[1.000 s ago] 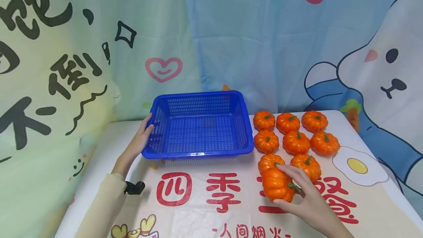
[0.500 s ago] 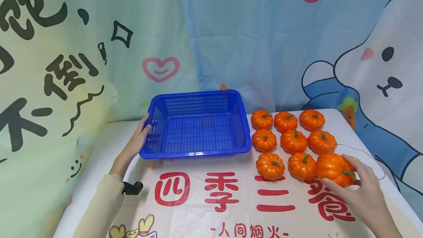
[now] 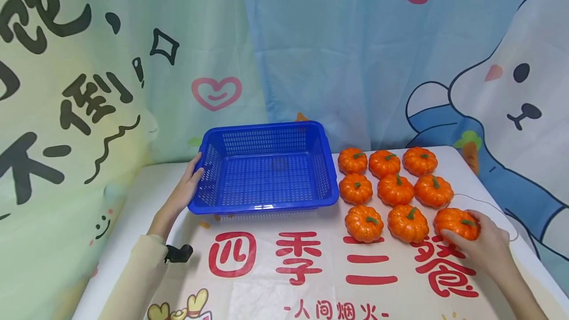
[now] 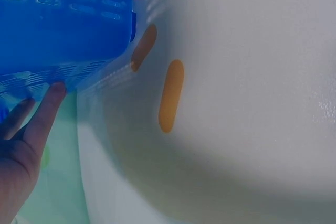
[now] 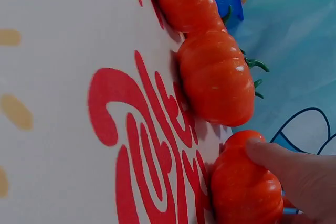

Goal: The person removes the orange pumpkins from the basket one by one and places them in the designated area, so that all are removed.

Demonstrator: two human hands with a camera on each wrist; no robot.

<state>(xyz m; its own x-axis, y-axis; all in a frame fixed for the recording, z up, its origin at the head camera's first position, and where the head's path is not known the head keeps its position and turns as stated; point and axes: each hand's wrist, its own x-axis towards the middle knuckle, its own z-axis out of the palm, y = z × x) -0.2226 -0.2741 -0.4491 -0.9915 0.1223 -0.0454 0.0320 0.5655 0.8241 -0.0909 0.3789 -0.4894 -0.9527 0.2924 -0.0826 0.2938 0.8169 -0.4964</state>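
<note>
My left hand (image 3: pixel 186 187) lies against the left side of a blue plastic basket (image 3: pixel 266 206). In the left wrist view, straight fingers (image 4: pixel 48 111) touch the basket's outer wall. At the right, my right hand (image 3: pixel 488 243) holds a small orange pumpkin (image 3: pixel 455 222) with a green stem, low at the table. Its thumb (image 5: pixel 278 156) presses on the ribbed side in the right wrist view; the other fingers are mostly hidden. Left of it sits another pumpkin (image 3: pixel 407 223), with a further pumpkin (image 3: pixel 363 223) beyond, nearer the basket.
More small pumpkins (image 3: pixel 395 190) stand in rows behind, right of the basket. A white table (image 3: pixel 151 186) carries a printed mat with red characters (image 3: pixel 299 256). A patterned curtain (image 3: pixel 311 63) hangs behind the table.
My right hand has carried the pumpkin rightward from in front of the others, then lowered it to the right end of the front row. The left hand has stayed at the basket.
</note>
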